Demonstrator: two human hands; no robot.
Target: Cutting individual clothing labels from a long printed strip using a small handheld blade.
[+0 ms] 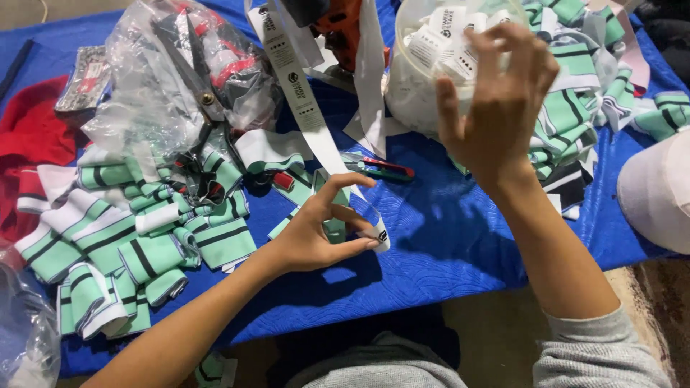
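Left hand (316, 230) pinches the low end of the label tape (305, 108), which runs up and away over the blue bench (445, 237). Right hand (496, 100) (fingers spread, holding nothing) hovers at the tub (417, 86).

One head-worn view looks steeply down, close, at the blue cloth (445, 237), edges probably cropped.
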